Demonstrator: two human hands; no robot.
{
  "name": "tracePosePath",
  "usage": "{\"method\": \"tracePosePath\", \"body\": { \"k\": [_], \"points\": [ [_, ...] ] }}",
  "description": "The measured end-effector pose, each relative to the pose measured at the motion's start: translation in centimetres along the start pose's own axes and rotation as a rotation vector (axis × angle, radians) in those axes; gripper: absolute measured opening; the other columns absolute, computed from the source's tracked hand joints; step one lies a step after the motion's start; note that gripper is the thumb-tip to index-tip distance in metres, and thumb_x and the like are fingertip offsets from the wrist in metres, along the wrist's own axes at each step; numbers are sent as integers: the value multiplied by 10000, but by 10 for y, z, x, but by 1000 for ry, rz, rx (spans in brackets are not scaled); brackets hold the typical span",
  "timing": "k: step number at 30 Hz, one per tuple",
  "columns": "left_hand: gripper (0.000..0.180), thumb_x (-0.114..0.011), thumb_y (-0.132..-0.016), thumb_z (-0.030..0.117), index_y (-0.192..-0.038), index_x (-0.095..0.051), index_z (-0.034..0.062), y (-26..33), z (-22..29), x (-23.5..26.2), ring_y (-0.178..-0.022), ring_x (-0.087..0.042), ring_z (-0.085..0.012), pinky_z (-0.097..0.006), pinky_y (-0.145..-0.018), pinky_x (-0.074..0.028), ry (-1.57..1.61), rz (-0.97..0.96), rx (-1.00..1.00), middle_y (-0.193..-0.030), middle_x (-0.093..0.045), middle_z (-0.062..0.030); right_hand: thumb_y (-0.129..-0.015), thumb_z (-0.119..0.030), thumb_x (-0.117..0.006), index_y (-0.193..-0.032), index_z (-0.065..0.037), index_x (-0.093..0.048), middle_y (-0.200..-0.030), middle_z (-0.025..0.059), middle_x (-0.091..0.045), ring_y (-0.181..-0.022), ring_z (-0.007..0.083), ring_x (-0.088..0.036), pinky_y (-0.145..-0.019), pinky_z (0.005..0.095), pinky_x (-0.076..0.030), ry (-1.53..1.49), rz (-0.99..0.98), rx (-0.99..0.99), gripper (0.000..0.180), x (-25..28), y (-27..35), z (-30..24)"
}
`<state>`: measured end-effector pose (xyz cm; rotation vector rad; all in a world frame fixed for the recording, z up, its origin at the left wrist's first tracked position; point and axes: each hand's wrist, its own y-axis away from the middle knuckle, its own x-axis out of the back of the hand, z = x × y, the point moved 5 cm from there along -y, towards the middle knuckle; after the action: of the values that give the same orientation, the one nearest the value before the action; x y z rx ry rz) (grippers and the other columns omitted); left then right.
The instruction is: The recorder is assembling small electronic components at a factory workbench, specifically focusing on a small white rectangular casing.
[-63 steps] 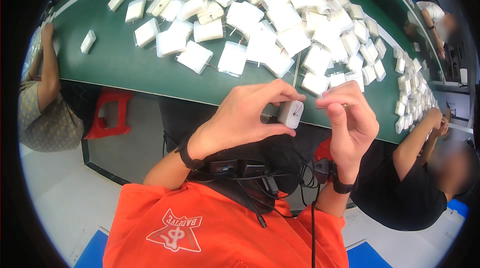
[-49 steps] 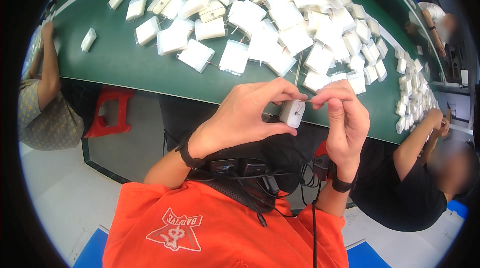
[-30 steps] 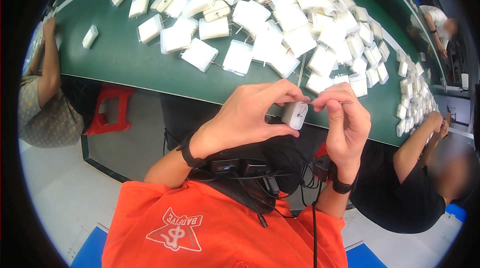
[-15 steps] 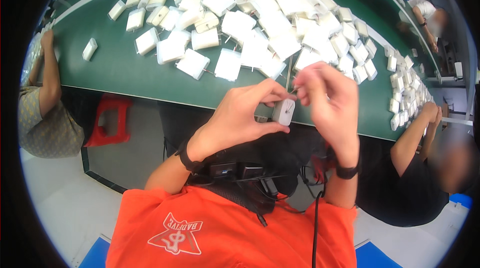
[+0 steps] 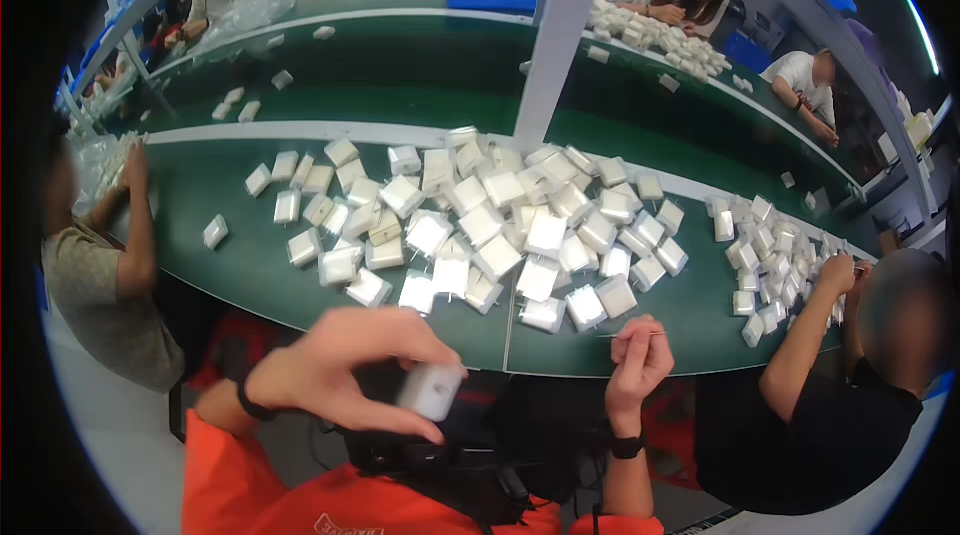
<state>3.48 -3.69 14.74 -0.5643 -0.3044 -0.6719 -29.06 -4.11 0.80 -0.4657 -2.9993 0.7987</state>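
We hold one small white block close in, with a thin pin in the other hand.

Our left hand (image 5: 345, 375) is curled around a small white block (image 5: 430, 390), fingers above, thumb below; it looks light, rigid and smooth, so we judge the flat sides the safest hold. Our right hand (image 5: 635, 360) pinches a thin pin (image 5: 630, 335), fingertips closed. Beyond, the green table (image 5: 250, 275) carries a heap of white blocks (image 5: 500, 235); a person in black (image 5: 800, 415) works just beside us.
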Motion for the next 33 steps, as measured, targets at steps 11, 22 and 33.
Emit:
{"method": "tracePosePath", "body": {
  "k": [11, 22, 33],
  "points": [
    [455, -938, -876, 319, -1121, -726, 0, -141, -168, 194, -804, -704, -116, -282, -669, -569, -575, 257, 419, -990, -766, -76, -1132, -106, -573, -924, 43, -659, -761, 1, -547, -616, 45, -440, -563, 239, -305, 2, -114, -17, 270, 0, -8, -2],
    [841, -873, -965, 356, -1518, -461, -126, -133, -286, 262, -1199, -707, -227, -325, -1000, -610, -183, 668, 548, -1366, -645, -210, -1086, -46, -612, -916, 27, -700, -754, 5, -589, -647, 65, -474, -596, 251, -359, 137, -166, 10, 205, -5, -8, -7],
    [300, -851, -928, 151, -1160, -710, 22, -58, -88, 157, -1036, -724, -161, -332, -892, -582, -389, 19, 355, -1154, -751, -78, -1201, -203, -443, -958, -1, -570, -863, 46, -623, -783, 117, -549, -744, 285, -471, 244, -436, 187, 341, -26, -186, -75]
  ]
}}
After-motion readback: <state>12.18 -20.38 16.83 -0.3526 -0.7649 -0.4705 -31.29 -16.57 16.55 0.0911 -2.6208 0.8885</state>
